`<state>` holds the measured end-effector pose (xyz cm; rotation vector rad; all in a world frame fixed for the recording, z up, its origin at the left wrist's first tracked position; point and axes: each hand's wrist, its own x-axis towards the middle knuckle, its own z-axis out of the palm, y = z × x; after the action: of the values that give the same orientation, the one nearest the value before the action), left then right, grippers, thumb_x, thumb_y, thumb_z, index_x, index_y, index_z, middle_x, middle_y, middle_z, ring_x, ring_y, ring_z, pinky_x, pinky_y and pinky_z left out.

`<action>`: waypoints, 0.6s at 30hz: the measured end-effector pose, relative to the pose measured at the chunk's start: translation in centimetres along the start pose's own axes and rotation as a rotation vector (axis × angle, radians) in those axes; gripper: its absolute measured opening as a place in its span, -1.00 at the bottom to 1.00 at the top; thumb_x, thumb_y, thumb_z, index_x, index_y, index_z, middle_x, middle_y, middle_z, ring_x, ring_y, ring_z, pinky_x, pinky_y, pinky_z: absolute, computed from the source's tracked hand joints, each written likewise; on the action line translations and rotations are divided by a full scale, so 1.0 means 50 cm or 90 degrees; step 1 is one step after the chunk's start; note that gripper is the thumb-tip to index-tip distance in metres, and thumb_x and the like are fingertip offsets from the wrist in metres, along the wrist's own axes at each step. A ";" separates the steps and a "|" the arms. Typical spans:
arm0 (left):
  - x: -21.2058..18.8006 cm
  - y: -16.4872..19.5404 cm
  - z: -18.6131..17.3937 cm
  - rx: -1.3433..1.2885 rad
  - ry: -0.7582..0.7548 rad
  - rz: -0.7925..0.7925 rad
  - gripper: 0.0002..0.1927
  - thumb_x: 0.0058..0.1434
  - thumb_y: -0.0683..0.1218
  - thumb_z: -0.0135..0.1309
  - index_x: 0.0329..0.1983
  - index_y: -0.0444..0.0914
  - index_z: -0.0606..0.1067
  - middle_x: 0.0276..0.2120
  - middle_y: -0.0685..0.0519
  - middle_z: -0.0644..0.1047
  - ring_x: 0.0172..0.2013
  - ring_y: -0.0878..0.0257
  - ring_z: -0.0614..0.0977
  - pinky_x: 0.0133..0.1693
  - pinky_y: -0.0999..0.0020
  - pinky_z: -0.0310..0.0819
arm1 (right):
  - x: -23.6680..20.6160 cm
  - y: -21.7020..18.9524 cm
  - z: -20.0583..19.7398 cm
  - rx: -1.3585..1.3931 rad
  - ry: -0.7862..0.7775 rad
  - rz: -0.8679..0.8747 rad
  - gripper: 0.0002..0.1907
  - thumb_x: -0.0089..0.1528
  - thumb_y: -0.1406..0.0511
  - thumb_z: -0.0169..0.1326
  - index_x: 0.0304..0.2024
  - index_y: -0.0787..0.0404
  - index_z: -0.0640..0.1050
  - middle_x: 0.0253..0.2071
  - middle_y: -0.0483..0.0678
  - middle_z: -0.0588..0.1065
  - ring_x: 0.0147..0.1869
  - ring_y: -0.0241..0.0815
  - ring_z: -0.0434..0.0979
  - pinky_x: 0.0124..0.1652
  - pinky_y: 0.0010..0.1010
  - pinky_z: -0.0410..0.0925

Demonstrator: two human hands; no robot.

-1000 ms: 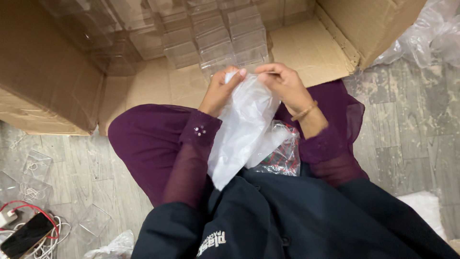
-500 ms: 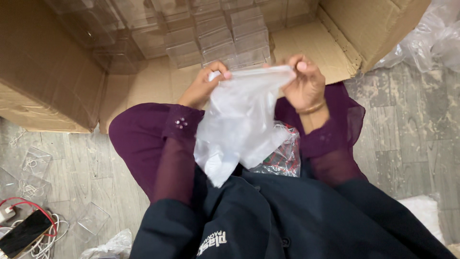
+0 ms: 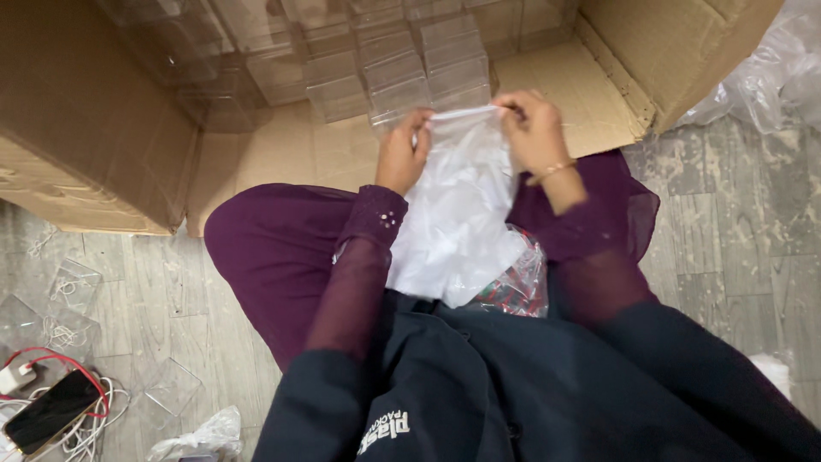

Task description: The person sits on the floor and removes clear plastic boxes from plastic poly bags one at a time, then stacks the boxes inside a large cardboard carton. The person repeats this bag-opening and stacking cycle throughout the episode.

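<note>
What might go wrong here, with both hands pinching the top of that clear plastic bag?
1. The left hand and right hand grip only the top edge of the thin clear bag; it may tear or slip.
2. The clear boxes stacked in the cardboard carton sit just beyond the hands and might get knocked.

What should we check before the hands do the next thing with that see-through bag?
1. Left hand grips the top edge of the plastic bag: ok.
2. Right hand grips the other end of that edge: ok.
3. Top edge pulled straight between both hands: ok.
4. Bag mouth open or sealed: cannot tell.
5. Anything inside the bag: cannot tell, it looks crumpled and pale.
6. Clear plastic boxes sit in the cardboard carton just beyond the hands: ok.
</note>
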<state>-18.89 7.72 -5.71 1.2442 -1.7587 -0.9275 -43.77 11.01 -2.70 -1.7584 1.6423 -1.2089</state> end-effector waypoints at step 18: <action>0.061 0.094 -0.018 0.055 -0.073 0.101 -0.84 0.34 -0.09 0.14 -0.06 -0.18 0.55 -0.25 -0.11 0.65 -0.24 -0.08 0.69 -0.19 0.15 0.53 | -0.085 -0.113 -0.002 0.757 -0.375 0.353 -0.54 0.40 0.12 0.06 0.16 0.36 0.51 -0.01 -0.03 0.57 0.00 -0.27 0.57 0.00 -0.41 0.43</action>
<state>-20.62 5.89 -0.64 1.1054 -1.9755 -0.8530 -40.29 16.16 0.63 -0.7000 0.6697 -0.9165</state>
